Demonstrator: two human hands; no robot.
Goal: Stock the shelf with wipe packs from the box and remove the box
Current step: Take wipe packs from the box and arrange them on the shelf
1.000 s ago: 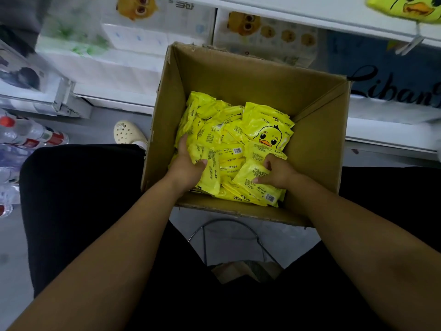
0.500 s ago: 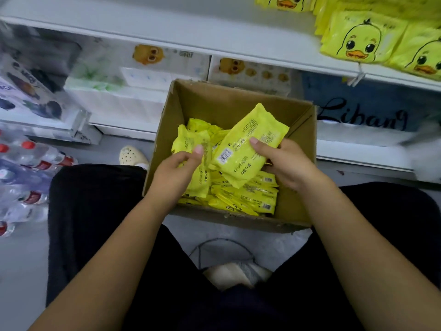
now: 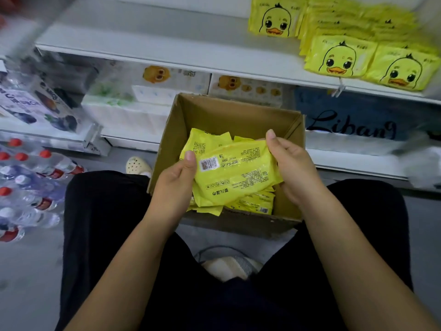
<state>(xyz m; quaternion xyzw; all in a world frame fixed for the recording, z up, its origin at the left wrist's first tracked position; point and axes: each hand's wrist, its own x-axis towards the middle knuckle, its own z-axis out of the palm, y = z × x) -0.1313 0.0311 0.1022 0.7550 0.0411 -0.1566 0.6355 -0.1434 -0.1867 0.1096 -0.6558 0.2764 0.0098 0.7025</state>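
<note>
You hold a stack of wipe packs (image 3: pixel 236 173) just above the open box (image 3: pixel 214 111), left grip (image 3: pixel 176 177) pinching its barcode end, right grip (image 3: pixel 293 168) curled round the other, loose packs (image 3: pixel 253 203) in the box, duck-face packs (image 3: pixel 338 58) on the shelf (image 3: pixel 155 37).

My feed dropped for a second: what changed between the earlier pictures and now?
The left hand and right hand, earlier down among the packs in the box, now grip a bundle of wipe packs by its ends, lifted above the box. The box stays where it was, with loose packs left inside.
</note>
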